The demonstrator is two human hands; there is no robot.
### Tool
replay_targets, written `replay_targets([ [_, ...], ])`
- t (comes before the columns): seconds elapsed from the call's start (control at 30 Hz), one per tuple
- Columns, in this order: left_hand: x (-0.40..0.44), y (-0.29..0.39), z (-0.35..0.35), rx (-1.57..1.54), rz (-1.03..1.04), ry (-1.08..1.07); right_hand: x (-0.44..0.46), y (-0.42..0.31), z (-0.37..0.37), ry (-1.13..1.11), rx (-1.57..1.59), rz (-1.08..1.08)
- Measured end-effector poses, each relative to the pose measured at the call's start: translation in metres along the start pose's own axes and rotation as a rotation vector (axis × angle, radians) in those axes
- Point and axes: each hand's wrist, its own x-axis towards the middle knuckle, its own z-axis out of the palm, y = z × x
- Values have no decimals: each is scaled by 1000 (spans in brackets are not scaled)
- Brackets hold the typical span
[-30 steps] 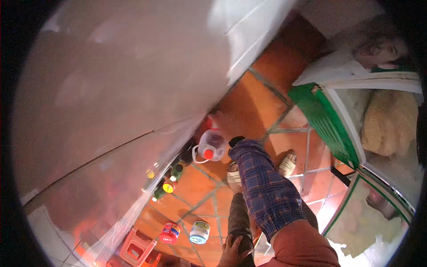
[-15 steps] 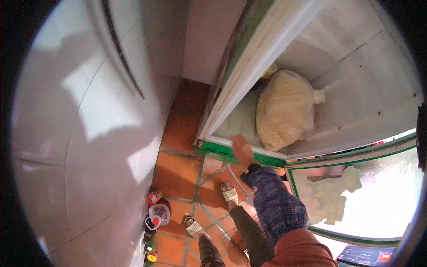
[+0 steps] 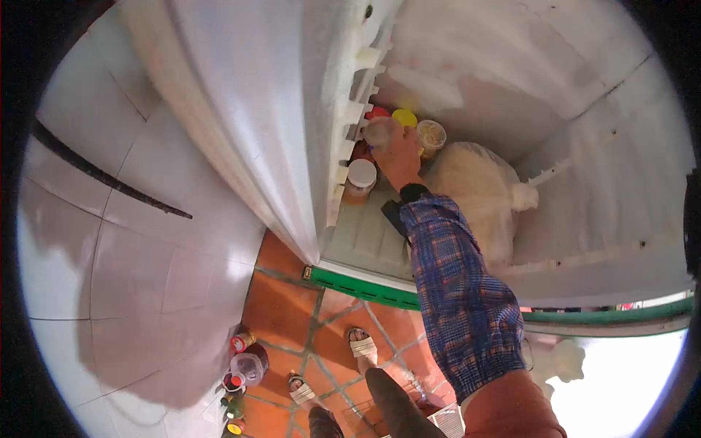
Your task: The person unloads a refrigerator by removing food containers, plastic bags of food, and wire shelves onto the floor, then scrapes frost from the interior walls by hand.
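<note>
My right hand (image 3: 398, 157), in a plaid sleeve with a dark band at the wrist, reaches deep into a white cabinet. Its fingers are closed around the top of a jar with a pale, translucent lid (image 3: 380, 131). Close by stand a red lid (image 3: 377, 112), a yellow lid (image 3: 404, 117) and an open-looking tub of pale pieces (image 3: 431, 135). Nearer to me is a white-lidded jar (image 3: 361, 175) with orange contents. A large tied plastic bag (image 3: 475, 193) of pale stuff rests to the right of my wrist. My left hand is out of view.
The white cabinet door or side wall (image 3: 248, 109) stands on the left, with a green-edged sill (image 3: 365, 285) in front. Below, bottles and a plastic jug (image 3: 247, 369) line the wall on the orange tiled floor (image 3: 281, 292). My sandalled feet (image 3: 363, 343) are beneath.
My right hand has moved from the cabinet's front edge inward to the jars at the back and closed on one. The view has shifted, showing more of the cabinet's interior.
</note>
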Motion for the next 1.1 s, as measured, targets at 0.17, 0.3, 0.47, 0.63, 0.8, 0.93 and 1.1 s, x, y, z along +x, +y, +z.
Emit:
replay_targets([
  [0.17, 101, 31, 8, 162, 722, 288, 14, 12, 21, -193, -7, 91],
  [0.3, 150, 223, -71, 131, 796, 209, 11, 42, 20, -67, 66, -119],
  [0.47, 188, 414, -156, -318, 792, 282, -53, 49, -36, -102, 342, -122],
  [0.63, 195, 489, -207, -457, 900, 356, -136, 12, -99, -645, 838, 55],
  [0.8, 225, 432, -183, -685, 790, 331, -130, 32, -67, -1194, 1216, 302],
  [0.93, 208, 414, -155, -449, 793, 440, -69, 19, 4, -458, 651, 235],
  [1.1, 176, 401, -137, -510, 785, 361, -61, 15, 62, -293, 159, -23],
])
